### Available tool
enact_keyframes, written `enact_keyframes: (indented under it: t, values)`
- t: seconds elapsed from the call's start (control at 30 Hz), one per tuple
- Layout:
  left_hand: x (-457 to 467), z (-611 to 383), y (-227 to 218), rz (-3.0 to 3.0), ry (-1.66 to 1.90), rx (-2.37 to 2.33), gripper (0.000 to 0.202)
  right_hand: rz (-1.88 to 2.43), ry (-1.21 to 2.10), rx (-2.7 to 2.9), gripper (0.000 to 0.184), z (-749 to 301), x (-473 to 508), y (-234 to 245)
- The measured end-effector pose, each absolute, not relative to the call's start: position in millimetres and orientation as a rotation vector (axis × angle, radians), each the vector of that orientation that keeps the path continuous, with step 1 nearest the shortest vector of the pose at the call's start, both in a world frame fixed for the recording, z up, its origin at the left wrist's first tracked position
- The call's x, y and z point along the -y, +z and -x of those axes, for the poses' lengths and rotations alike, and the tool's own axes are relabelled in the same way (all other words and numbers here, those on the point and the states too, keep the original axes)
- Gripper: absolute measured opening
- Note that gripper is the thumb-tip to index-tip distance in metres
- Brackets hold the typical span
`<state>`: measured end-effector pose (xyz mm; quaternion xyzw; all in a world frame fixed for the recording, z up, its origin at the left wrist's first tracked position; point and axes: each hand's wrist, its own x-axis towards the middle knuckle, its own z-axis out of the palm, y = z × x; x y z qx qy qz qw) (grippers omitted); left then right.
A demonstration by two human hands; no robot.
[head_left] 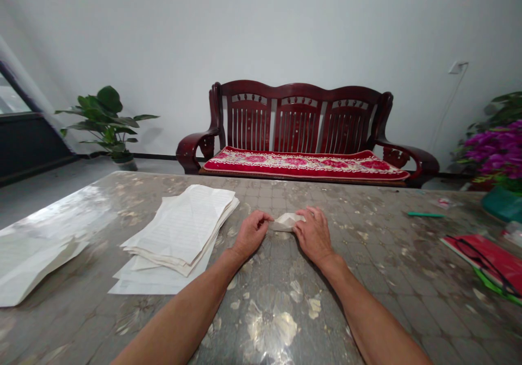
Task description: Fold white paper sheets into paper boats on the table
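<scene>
Since the left hand (250,234) and right hand (314,235) pinch the folded white paper (287,222) from either side, they sit close together above the tabletop (367,278), a stack of lined sheets (179,229) just to their left.

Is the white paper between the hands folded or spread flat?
Folded: the small white paper piece between the left hand and right hand is a compact creased wedge.
</scene>
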<state>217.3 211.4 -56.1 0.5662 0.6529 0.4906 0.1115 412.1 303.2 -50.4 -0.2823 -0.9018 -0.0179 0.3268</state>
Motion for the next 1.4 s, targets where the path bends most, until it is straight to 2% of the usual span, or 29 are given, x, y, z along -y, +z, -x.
enact_keyframes:
  t: [0.3,0.5,0.63,0.87,1.17,1.4]
  values:
    - [-213,-216,-59,-1.677,1.417,-1.932,0.023,0.734,-0.081,2.360,0.017,-411,-302,-52]
    - [-213,-216,-58,-1.674,1.461,-1.920,0.022,0.765,-0.098,2.294,0.007,-422,-305,-51]
    - [-212,-216,-57,-1.687,1.453,-1.917,0.022,0.788,-0.087,2.242,0.025,-426,-308,-51]
    - [-210,-219,-54,-1.742,1.387,-1.908,0.021,0.819,-0.004,2.173,0.036,-427,-310,-53]
    - [-203,-225,-53,-1.961,1.227,-1.740,0.011,0.849,0.164,2.043,0.065,-426,-320,-64]
    - [-203,-225,-56,-2.020,1.168,-1.670,0.014,0.883,0.284,1.989,0.066,-427,-318,-65]
